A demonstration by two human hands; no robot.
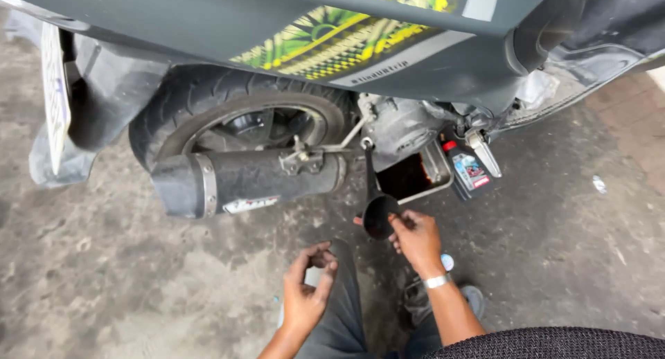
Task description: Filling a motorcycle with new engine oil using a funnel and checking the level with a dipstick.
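Head view looks down at 2 bare hands beside a grey scooter (208, 20) parked on a dirty concrete floor (90, 262). The right hand (415, 240) holds the rim of a black funnel (379, 213) with its fingers closed on the edge. It wears a silver band on the wrist. The funnel's thin spout points up toward the engine (405, 127), and its wide mouth faces the camera. The left hand (308, 293) is lower down and holds nothing. Its fingers are curled in loosely, half open, with the thumb near the fingertips. Just behind the funnel sits a flat pan (415, 177) with dark brown oil in it. A black oil bottle (465, 166) with a red cap stands just beside the pan, under the scooter. A black exhaust pipe (242, 182) runs across in front of the back wheel (242, 117).
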